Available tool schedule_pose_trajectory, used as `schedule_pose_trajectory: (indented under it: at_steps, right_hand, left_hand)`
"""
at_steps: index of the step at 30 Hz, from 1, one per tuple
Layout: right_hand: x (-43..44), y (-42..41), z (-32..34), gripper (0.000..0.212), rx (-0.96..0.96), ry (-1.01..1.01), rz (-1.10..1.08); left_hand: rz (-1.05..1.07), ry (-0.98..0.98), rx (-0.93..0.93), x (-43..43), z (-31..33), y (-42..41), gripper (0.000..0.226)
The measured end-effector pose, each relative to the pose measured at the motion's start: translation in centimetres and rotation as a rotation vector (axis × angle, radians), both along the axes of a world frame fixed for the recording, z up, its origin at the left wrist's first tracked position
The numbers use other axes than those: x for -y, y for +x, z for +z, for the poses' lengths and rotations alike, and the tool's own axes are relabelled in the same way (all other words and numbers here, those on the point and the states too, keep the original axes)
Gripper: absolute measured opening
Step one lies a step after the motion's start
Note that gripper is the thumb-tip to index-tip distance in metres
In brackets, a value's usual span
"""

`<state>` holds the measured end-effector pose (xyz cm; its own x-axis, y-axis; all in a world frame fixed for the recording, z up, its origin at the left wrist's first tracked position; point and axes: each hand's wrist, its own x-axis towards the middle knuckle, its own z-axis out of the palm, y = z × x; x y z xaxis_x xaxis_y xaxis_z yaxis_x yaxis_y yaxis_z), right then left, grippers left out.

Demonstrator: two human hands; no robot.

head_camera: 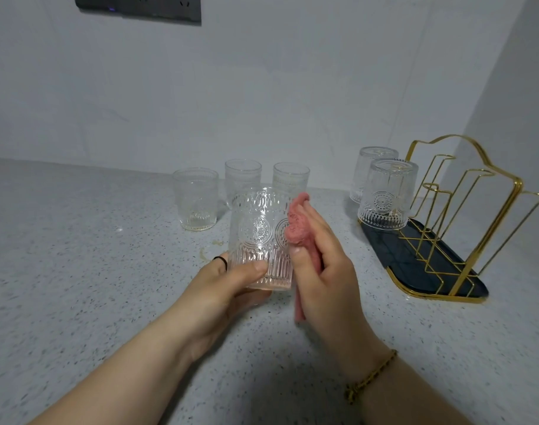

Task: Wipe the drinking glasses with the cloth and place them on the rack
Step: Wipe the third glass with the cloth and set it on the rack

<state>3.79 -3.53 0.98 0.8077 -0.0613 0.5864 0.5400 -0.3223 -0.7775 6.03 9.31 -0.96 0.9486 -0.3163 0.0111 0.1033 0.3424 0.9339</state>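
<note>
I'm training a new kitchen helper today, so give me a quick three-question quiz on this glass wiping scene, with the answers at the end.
1. True or false: the left hand grips the embossed glass near its base.
2. How many upturned glasses sit on the gold wire rack?
3. The pink cloth held in the right hand is:
A) against the held glass's side
B) draped over the rack
C) stuffed inside the glass

Key: 1 true; 2 two; 3 A.
</note>
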Motion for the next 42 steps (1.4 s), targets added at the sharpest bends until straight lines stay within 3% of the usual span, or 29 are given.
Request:
schedule_pose_trajectory:
  at_steps: [3, 6, 10, 14, 17, 21, 24, 28, 31, 34, 39, 42]
  right_hand:
    - [0.1, 0.1, 0.1, 0.036, -0.094, 0.071, 0.025]
    - [0.1, 0.4, -0.2, 0.032, -0.153, 0.143, 0.023]
    - [0.4, 0.6, -0.1, 0.023, -0.267, 0.361, 0.019]
    - [1.6, 0.8, 0.7, 0.022, -0.300, 0.573, -0.034]
    - [2.6, 0.9, 1.4, 0.023, -0.266, 0.699, -0.074]
    - [3.1, 0.5, 2.0, 0.016, -0.202, 0.568, -0.104]
    - [2.9, 0.4, 2.0, 0.013, -0.216, 0.379, -0.074]
    - [2.8, 0.2, 2.1, 0.029, -0.231, 0.135, -0.027]
    - [2.8, 0.0, 2.5, 0.042, -0.266, -0.018, 0.083]
    - [3.1, -0.4, 2.8, 0.025, -0.313, -0.164, 0.240]
    - [3.0, -0.6, 2.7, 0.004, -0.242, -0.159, 0.257]
    - [2.9, -0.5, 2.4, 0.026, -0.175, 0.013, 0.211]
  left_hand:
    - [0.014, 0.003, 0.011, -0.2, 0.3, 0.0, 0.041]
    - [0.072, -0.042, 0.006, -0.3, 0.6, 0.2, 0.059]
    - [0.069, -0.040, -0.016, -0.8, 0.6, 0.4, 0.075]
    - [-0.011, -0.047, -0.024, -1.1, 0.6, 0.4, 0.061]
    - [-0.037, -0.038, -0.029, -1.3, 0.9, 0.5, 0.035]
    - [-0.069, 0.032, -0.033, -1.1, 0.7, 0.2, 0.028]
    - [-0.064, 0.035, -0.031, -1.1, 0.4, 0.3, 0.041]
    - [-0.057, 0.013, -0.052, -1.3, 0.9, 0.4, 0.053]
    - [-0.042, -0.028, -0.104, -1.4, 1.2, 0.4, 0.049]
    - [-0.069, -0.055, -0.144, -1.6, 1.4, 0.4, 0.039]
    - [-0.096, -0.076, -0.198, -1.6, 1.3, 0.6, 0.043]
    - [-0.097, -0.124, -0.229, -1.7, 1.5, 0.7, 0.045]
